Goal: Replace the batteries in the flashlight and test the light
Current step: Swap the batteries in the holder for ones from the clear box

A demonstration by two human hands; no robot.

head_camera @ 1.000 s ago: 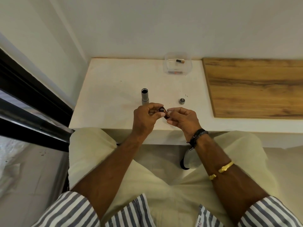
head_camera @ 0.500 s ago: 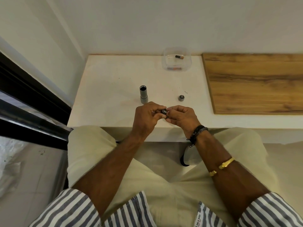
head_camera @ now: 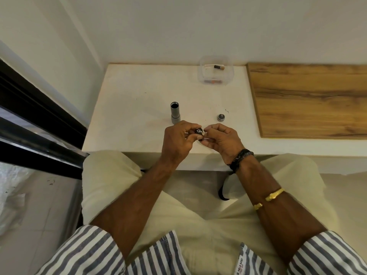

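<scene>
Both hands pinch a small black cylindrical battery holder (head_camera: 199, 132) between them: left hand (head_camera: 177, 140) and right hand (head_camera: 220, 138) closed on it, just before the upright grey metal flashlight tube (head_camera: 175, 115); the grey round cap (head_camera: 220, 117) sits nearby on the white table (head_camera: 131, 116).

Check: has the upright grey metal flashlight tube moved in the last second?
No. The grey flashlight tube keeps its place left of the small round end cap.

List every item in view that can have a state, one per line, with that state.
flashlight body: upright on the table, top end open, no cap.
end cap: off, lying alone on the table.
battery holder: out of the flashlight, held by both hands.
left hand: gripping the holder.
right hand: pinching at the holder.
clear container: uncovered, batteries inside.
</scene>
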